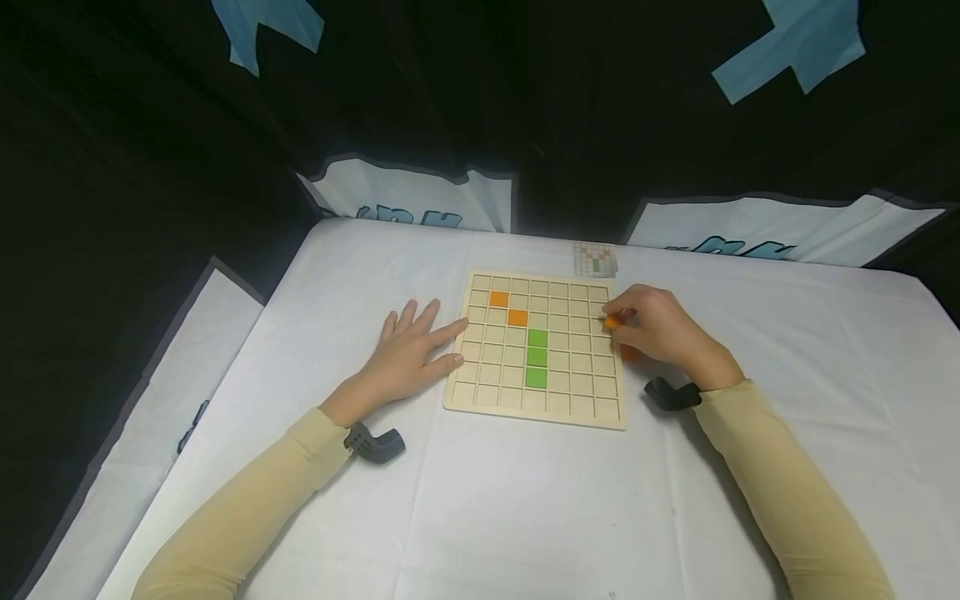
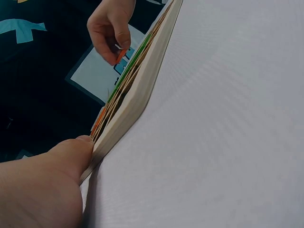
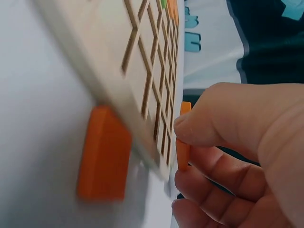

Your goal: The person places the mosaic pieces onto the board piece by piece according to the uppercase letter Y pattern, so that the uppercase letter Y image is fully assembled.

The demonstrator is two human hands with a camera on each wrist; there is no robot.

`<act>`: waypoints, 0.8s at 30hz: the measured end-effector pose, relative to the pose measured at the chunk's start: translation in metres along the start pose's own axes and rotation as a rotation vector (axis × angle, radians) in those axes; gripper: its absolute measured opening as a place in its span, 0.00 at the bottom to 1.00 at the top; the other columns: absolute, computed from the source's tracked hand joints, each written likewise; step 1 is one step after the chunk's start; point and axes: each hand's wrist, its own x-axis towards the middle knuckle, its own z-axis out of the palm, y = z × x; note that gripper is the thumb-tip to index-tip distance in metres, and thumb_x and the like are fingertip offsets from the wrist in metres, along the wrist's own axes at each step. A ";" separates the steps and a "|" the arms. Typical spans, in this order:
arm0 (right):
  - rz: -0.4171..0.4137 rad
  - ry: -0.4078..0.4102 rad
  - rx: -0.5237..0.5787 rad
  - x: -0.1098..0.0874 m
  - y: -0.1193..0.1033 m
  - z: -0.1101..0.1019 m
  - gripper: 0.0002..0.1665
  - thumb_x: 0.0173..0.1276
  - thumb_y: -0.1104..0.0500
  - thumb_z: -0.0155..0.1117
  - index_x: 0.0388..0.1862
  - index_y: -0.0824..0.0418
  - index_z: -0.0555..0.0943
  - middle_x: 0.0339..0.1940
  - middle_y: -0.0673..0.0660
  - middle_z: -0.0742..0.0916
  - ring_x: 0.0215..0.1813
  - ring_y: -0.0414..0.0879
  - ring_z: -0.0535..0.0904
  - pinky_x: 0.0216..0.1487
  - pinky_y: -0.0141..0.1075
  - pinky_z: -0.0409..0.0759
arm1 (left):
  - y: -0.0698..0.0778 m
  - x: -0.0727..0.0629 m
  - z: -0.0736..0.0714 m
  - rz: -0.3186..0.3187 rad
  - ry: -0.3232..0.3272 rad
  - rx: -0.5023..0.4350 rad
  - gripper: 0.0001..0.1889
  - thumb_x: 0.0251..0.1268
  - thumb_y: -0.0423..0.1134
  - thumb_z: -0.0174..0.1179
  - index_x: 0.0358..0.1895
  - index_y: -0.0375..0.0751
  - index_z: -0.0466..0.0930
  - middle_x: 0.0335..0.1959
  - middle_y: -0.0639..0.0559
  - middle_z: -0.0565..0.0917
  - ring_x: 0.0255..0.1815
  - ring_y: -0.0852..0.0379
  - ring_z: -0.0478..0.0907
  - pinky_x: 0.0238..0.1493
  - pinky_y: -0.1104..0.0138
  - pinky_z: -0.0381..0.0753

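A pale wooden grid board (image 1: 487,391) lies on the white table. Two orange tiles sit diagonally in its upper left squares, one of them this tile (image 1: 517,317), and a column of three green tiles (image 1: 537,357) fills squares near the middle. My left hand (image 1: 408,357) is spread flat, its thumb and index fingertips at the board's left edge. Above the right edge, my right hand (image 1: 660,327) pinches an orange square tile (image 3: 183,154) between thumb and fingers. Another orange piece (image 3: 104,156) rests on the table against that edge, below the hand.
Behind the board's far right corner lies a small printed card (image 1: 596,260) showing a coloured grid. A black curtain (image 1: 570,108) with blue tape hangs behind the white tablecloth (image 1: 525,508). Dark wrist mounts (image 1: 375,446) are strapped at both cuffs.
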 end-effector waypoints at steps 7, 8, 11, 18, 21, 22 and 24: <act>-0.046 -0.017 -0.003 0.013 -0.014 0.004 0.19 0.64 0.68 0.69 0.55 0.70 0.85 0.50 0.65 0.87 0.48 0.57 0.79 0.54 0.50 0.81 | 0.000 0.000 0.000 -0.003 -0.004 0.000 0.32 0.76 0.59 0.52 0.79 0.59 0.63 0.84 0.34 0.50 0.84 0.26 0.37 0.79 0.31 0.35; -0.054 -0.019 -0.006 0.015 -0.015 0.005 0.19 0.64 0.68 0.68 0.55 0.70 0.85 0.50 0.65 0.87 0.48 0.56 0.79 0.55 0.50 0.80 | -0.001 0.000 0.000 -0.002 -0.002 0.003 0.32 0.76 0.59 0.52 0.79 0.58 0.63 0.84 0.34 0.50 0.84 0.26 0.37 0.79 0.31 0.35; -0.080 -0.022 -0.016 0.020 -0.020 0.007 0.20 0.63 0.69 0.68 0.55 0.69 0.86 0.50 0.65 0.88 0.47 0.55 0.78 0.54 0.49 0.80 | -0.001 0.000 0.000 -0.003 0.000 0.005 0.32 0.76 0.59 0.52 0.79 0.58 0.64 0.84 0.33 0.50 0.84 0.26 0.37 0.79 0.31 0.35; -0.136 -0.022 -0.004 0.028 -0.024 0.011 0.20 0.61 0.71 0.67 0.53 0.71 0.86 0.52 0.66 0.89 0.52 0.57 0.81 0.61 0.53 0.79 | 0.001 0.000 0.000 -0.004 -0.006 -0.005 0.31 0.76 0.59 0.52 0.79 0.58 0.64 0.83 0.33 0.50 0.84 0.26 0.37 0.79 0.31 0.35; -0.138 -0.028 -0.003 0.031 -0.027 0.014 0.19 0.61 0.71 0.67 0.53 0.70 0.86 0.53 0.66 0.89 0.52 0.57 0.81 0.60 0.52 0.79 | 0.001 0.000 -0.001 -0.005 -0.007 -0.006 0.31 0.76 0.59 0.52 0.79 0.58 0.64 0.83 0.33 0.50 0.84 0.26 0.37 0.79 0.31 0.35; -0.135 -0.031 -0.005 0.031 -0.029 0.014 0.19 0.62 0.71 0.67 0.53 0.70 0.86 0.53 0.66 0.89 0.52 0.57 0.81 0.60 0.52 0.80 | 0.001 0.000 -0.001 -0.004 -0.006 -0.006 0.31 0.76 0.59 0.52 0.79 0.58 0.64 0.83 0.33 0.50 0.84 0.26 0.37 0.79 0.31 0.35; -0.131 -0.036 -0.005 0.033 -0.031 0.016 0.19 0.62 0.71 0.66 0.54 0.69 0.86 0.53 0.65 0.89 0.52 0.56 0.80 0.60 0.52 0.80 | 0.002 -0.001 -0.001 -0.004 -0.005 -0.006 0.31 0.76 0.59 0.52 0.79 0.58 0.64 0.83 0.33 0.50 0.84 0.26 0.37 0.79 0.31 0.35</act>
